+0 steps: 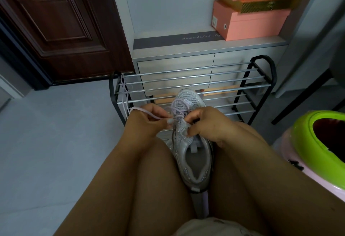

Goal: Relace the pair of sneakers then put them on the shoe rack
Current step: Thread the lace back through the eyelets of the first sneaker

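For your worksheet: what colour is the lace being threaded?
Pale lilac lace, clearest in the head view.

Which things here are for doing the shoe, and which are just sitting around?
For the job:
sneaker held between the knees
lilac lace, pinched by the left hand
right hand, gripping the sneaker's eyelet edge
spare lace hanging on the shoe rack

Just sitting around:
pink boxes
green-rimmed bin
brown door
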